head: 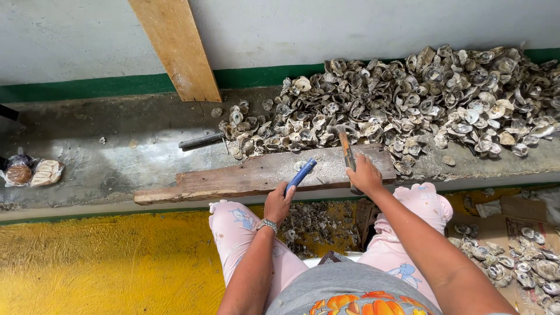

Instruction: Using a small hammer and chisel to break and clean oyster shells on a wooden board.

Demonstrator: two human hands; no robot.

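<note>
Judging from the raised tools, a pause between shells is in hand; a shell must next be drawn onto the wooden plank (256,175). Above the plank's middle, a blue-handled tool (301,174) is wrapped by the left hand (277,203); a hammer (346,149) is gripped by the right hand (364,175). The oyster shell heap (420,99) lies behind the plank.
</note>
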